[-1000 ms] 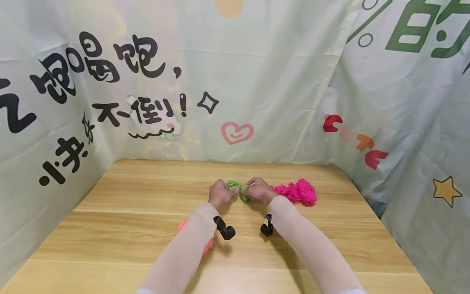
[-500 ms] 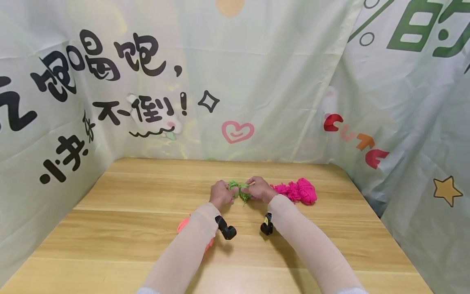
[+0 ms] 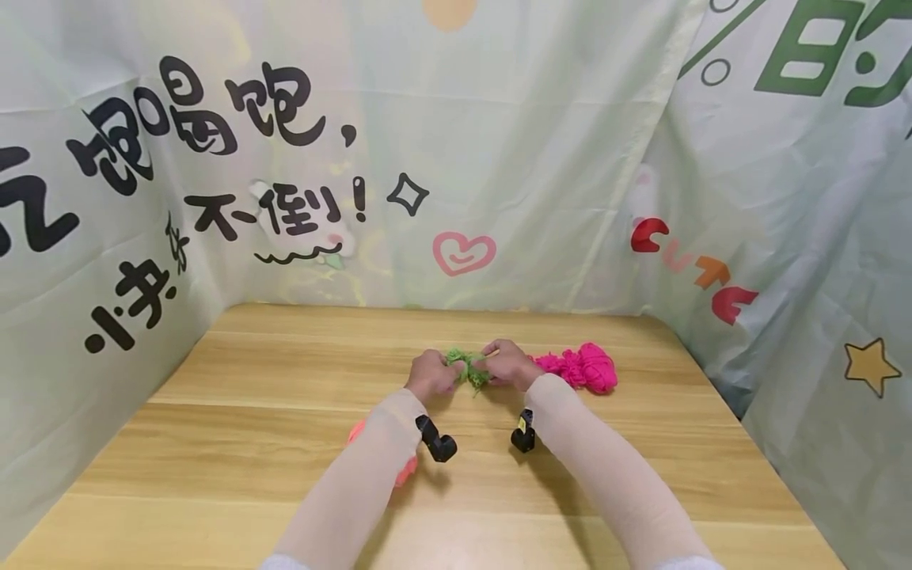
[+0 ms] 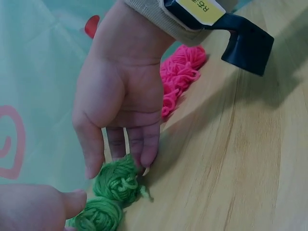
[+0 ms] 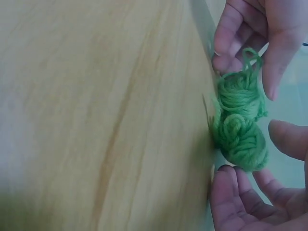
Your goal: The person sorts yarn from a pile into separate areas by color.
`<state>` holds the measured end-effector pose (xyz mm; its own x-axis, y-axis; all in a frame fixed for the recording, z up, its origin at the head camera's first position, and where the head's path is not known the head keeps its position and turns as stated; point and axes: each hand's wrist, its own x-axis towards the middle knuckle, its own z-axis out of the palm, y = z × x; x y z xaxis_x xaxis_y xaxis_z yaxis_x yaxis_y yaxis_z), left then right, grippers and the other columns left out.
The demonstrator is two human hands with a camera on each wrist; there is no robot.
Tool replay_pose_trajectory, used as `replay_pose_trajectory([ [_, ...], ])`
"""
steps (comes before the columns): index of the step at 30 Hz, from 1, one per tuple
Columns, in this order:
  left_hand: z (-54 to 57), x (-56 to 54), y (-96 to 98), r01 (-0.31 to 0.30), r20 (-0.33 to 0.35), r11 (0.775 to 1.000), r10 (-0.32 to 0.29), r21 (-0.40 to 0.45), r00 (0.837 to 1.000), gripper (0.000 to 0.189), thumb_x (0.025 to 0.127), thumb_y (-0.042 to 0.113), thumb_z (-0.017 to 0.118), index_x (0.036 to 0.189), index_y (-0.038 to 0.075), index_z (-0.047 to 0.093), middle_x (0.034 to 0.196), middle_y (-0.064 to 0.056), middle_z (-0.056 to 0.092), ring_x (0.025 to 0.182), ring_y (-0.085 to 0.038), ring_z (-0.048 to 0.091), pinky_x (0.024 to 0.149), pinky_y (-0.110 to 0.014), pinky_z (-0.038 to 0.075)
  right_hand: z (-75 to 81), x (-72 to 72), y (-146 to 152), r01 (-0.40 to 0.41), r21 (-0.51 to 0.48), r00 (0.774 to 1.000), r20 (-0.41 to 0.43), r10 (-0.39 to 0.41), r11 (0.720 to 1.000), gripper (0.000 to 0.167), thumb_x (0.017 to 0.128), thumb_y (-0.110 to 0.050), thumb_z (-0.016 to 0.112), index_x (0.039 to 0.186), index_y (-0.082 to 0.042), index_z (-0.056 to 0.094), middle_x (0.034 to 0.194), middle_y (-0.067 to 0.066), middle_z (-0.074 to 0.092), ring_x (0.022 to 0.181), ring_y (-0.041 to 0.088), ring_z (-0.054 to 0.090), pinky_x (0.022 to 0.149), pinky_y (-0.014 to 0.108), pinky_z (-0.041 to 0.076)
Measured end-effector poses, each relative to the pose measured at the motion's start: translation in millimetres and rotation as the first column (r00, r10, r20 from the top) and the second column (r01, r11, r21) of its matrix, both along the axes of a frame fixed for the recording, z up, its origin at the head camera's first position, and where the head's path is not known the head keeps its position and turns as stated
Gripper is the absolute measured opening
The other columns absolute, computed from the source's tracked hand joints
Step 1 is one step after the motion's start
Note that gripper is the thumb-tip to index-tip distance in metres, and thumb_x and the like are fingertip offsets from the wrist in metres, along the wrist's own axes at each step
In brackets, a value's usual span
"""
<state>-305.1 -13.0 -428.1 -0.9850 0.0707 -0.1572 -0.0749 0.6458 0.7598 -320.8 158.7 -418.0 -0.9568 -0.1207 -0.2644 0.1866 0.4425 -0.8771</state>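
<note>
A small green yarn skein (image 3: 476,378), pinched in at its middle into two bunched lobes, lies between the two hands near the far side of the table. My left hand (image 3: 429,374) is at its left end, thumb on one side and fingers on the other. At the right end is my right hand (image 3: 509,364), its thumb standing apart from the yarn in the right wrist view and its fingers loosely spread. Loose loops stick out of the green yarn (image 5: 240,96) beside the left fingertips. Neither hand is closed round it.
A bright pink yarn skein (image 3: 597,369) lies right of the right hand. Coral yarn (image 3: 406,473) is partly hidden under the left forearm. Black wrist cameras (image 3: 436,440) hang from the sleeves. A printed curtain (image 3: 541,198) stands behind the wooden table (image 3: 285,443).
Both hands stay at the green yarn while their fingers loosen from it; the right thumb has straightened and come away. The head view has shifted slightly.
</note>
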Motion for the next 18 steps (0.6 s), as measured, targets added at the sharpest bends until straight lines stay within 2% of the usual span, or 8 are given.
replay_pose_trajectory([
  [5, 5.9, 0.1, -7.5, 0.019, 0.007, 1.000, -0.019, -0.023, 1.000, 0.038, 0.094, 0.038, 0.063, 0.097, 0.000, 0.069, 0.069, -0.008, 0.068, 0.062, -0.018, 0.063, 0.072, -0.035, 0.052, 8.7, 2.0, 4, -0.034, 0.039, 0.999, -0.015, 0.034, 0.999, 0.039, 0.093, -0.016, 0.065, 0.123, 0.003, 0.048, 0.103, 0.014, 0.053, 0.075, 0.020, 0.054, 0.074, 0.038, 0.053],
  [8, 11.1, 0.1, -13.3, 0.014, 0.000, 0.999, -0.014, -0.032, 1.000, 0.044, 0.094, 0.038, 0.064, 0.108, -0.004, 0.065, 0.082, -0.012, 0.069, 0.062, -0.016, 0.063, 0.073, -0.035, 0.052, 16.1, 3.3, 7, -0.061, 0.059, 0.998, -0.022, 0.062, 0.996, 0.042, 0.094, -0.017, 0.064, 0.126, 0.003, 0.047, 0.092, 0.010, 0.051, 0.063, 0.016, 0.047, 0.069, 0.037, 0.051],
  [12, 18.9, 2.5, -21.8, 0.006, -0.011, 0.999, -0.007, -0.036, 1.000, 0.049, 0.095, 0.035, 0.063, 0.120, -0.006, 0.059, 0.095, -0.016, 0.068, 0.061, -0.016, 0.065, 0.079, -0.036, 0.052, 24.4, 5.9, 9, -0.082, 0.036, 0.996, -0.022, 0.083, 0.996, 0.044, 0.096, -0.019, 0.062, 0.129, 0.004, 0.044, 0.078, 0.005, 0.046, 0.050, 0.011, 0.034, 0.058, 0.032, 0.040],
  [14, 22.4, 4.1, -26.5, 0.009, -0.014, 0.999, -0.010, -0.032, 1.000, 0.049, 0.095, 0.033, 0.062, 0.123, -0.006, 0.057, 0.104, -0.019, 0.066, 0.062, -0.017, 0.067, 0.084, -0.038, 0.052, 27.4, 8.3, 9, -0.084, 0.024, 0.996, -0.034, 0.084, 0.996, 0.043, 0.097, -0.019, 0.061, 0.128, 0.005, 0.045, 0.078, 0.005, 0.048, 0.049, 0.009, 0.034, 0.056, 0.032, 0.038],
  [16, 24.5, 5.1, -31.6, 0.010, -0.025, 1.000, -0.010, -0.021, 1.000, 0.048, 0.096, 0.031, 0.062, 0.127, -0.004, 0.055, 0.114, -0.021, 0.063, 0.064, -0.019, 0.069, 0.087, -0.040, 0.051, 29.4, 11.1, 9, -0.082, 0.008, 0.996, -0.046, 0.082, 0.997, 0.041, 0.097, -0.020, 0.060, 0.126, 0.005, 0.046, 0.084, 0.007, 0.050, 0.052, 0.011, 0.038, 0.058, 0.033, 0.042],
  [18, 26.5, 5.7, -36.3, 0.011, -0.036, 1.000, -0.012, -0.016, 0.999, 0.046, 0.096, 0.031, 0.061, 0.126, -0.003, 0.056, 0.114, -0.021, 0.064, 0.065, -0.019, 0.069, 0.087, -0.041, 0.051, 30.5, 14.3, 8, -0.082, -0.010, 0.995, -0.052, 0.081, 0.997, 0.038, 0.098, -0.021, 0.058, 0.124, 0.004, 0.047, 0.091, 0.011, 0.053, 0.058, 0.013, 0.043, 0.066, 0.038, 0.048],
])
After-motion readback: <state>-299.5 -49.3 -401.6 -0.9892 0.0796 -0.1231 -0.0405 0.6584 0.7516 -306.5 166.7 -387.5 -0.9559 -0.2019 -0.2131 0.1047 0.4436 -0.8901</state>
